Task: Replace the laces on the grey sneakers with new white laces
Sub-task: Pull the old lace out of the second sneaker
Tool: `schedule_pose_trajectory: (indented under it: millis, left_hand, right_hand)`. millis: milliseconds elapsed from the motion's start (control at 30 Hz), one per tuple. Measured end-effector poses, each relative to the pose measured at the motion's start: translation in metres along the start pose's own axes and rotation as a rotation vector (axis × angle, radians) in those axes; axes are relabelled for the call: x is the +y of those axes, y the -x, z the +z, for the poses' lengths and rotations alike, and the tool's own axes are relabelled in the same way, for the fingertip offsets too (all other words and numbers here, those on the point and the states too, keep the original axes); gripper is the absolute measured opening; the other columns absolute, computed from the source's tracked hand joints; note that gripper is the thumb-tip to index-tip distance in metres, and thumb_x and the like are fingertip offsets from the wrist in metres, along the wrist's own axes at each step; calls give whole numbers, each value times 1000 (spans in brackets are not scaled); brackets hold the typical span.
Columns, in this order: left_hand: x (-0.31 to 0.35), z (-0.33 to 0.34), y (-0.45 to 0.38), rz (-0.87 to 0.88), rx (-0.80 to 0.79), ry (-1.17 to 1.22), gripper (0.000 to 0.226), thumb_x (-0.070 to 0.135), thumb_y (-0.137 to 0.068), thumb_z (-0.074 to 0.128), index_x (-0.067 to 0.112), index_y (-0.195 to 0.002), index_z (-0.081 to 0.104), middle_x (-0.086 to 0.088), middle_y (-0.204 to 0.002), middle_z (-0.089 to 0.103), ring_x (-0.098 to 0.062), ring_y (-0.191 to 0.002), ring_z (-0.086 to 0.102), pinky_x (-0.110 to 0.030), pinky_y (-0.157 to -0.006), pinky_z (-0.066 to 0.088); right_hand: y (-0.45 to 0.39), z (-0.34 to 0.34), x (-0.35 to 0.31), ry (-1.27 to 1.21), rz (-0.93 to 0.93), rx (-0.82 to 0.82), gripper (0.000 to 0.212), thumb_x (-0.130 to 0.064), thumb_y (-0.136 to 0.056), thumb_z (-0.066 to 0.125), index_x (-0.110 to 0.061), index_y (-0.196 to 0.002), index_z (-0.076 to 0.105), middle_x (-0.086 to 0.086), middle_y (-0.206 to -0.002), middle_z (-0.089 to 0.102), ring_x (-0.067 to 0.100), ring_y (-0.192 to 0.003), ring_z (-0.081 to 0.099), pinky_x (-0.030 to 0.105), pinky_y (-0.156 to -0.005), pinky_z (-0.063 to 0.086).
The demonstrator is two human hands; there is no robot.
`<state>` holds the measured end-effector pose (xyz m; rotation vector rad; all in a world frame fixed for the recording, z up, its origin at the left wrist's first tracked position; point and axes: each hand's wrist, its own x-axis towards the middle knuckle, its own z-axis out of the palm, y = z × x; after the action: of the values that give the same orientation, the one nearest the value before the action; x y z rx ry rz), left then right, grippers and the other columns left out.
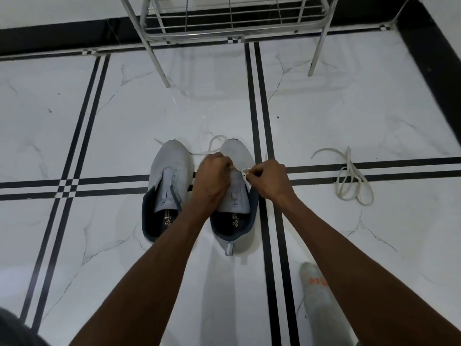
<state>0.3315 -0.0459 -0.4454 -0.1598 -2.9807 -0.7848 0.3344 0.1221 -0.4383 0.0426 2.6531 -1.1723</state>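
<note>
Pale grey sneakers (199, 191) have dark collars. At three o'clock, off-white laces (349, 181) lie on white marble floor (124, 108) with black stripes.

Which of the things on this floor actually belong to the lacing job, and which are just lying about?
Part of the job:
- right sneaker, being laced
- left sneaker, no lace in it
- white lace pinched by the right hand; the left hand grips at the eyelets
- loose lace on the floor to the right

Just lying about:
- metal rack
- socked foot

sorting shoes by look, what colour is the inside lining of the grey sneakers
Dark navy-grey lining inside the light grey sneakers, clearest in the head view.
</note>
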Motion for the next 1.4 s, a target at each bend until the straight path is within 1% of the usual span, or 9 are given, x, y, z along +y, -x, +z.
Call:
schedule_pose_trajectory:
  millis: [133, 300, 400, 533, 667, 767, 1067, 1233, 1400]
  left_hand:
    - [-20, -22, -2, -673, 498, 329, 26, 11, -96, 49, -1, -88, 71, -20, -89, 72, -34, -84, 67, -28, -67, 42]
    - [-25, -39, -15, -955, 601, 463, 28, 10, -98, 42, 1, -82, 64, -9, -72, 61, -22, -70, 59, -27, -69, 43]
    - [-31, -41, -17, -920, 630, 432, 25, 8, -96, 46, -2, -97, 69, -15, -95, 70, -30, -93, 65, -27, -83, 46]
    - [-18, -28, -1, -493, 435, 315, 34, 11, -89, 64, 4, -123, 63, -14, -124, 59, -28, -118, 52, -32, -105, 40]
    - [-3, -9, 10, -43, 245, 149, 24, 8, -87, 70, 9, -111, 73, -9, -127, 59, -26, -122, 45, -29, -103, 37]
    - [0, 3, 9, 58, 10, 121, 21, 9, -90, 70, 7, -109, 77, -10, -119, 67, -28, -114, 55, -27, -100, 41]
    - [5, 12, 0, -86, -81, 13, 20, -13, -80, 56, 1, -94, 62, -17, -96, 63, -32, -94, 55, -31, -78, 38]
    - [-13, -7, 6, -811, 346, 459, 16, 4, -97, 48, 7, -110, 56, -9, -101, 62, -26, -93, 60, -30, -76, 44]
    - [-26, -19, 14, -495, 328, 419, 25, 23, -96, 67, 11, -118, 63, -2, -114, 66, -17, -103, 60, -27, -88, 44]
  right_hand:
    - [1, -2, -2, -12, -4, -2, 17, -11, -88, 67, -6, -81, 81, 4, -78, 75, 12, -67, 66, 8, -53, 42]
    - [3, 1, -2, -36, 32, -28, 15, -13, -89, 67, -7, -88, 81, 7, -80, 76, 10, -62, 62, 5, -47, 40]
    - [3, 2, -2, -30, 40, -23, 15, -14, -89, 67, -9, -92, 81, 6, -86, 77, 11, -68, 65, 8, -52, 42]
    - [5, 1, -2, -31, 30, -20, 17, -14, -90, 66, -6, -87, 81, 9, -84, 77, 17, -73, 70, 16, -57, 48]
    - [6, 0, -3, -26, 22, -9, 17, -16, -91, 67, -7, -89, 81, 8, -83, 77, 18, -72, 70, 26, -65, 56]
    - [5, 0, -3, -17, 10, -7, 17, -19, -91, 69, -7, -92, 81, 8, -85, 77, 18, -73, 71, 29, -69, 58]
    - [6, 2, -5, -28, 38, 5, 21, -15, -90, 66, -2, -81, 80, 13, -77, 75, 24, -69, 70, 30, -63, 57]
    - [4, -1, 3, -3, 72, 11, 24, -13, -89, 65, -1, -74, 78, 11, -72, 74, 23, -67, 69, 20, -53, 46]
    - [3, -2, 10, -36, 47, 16, 22, -16, -92, 65, -4, -81, 80, 7, -80, 76, 20, -71, 70, 8, -53, 41]
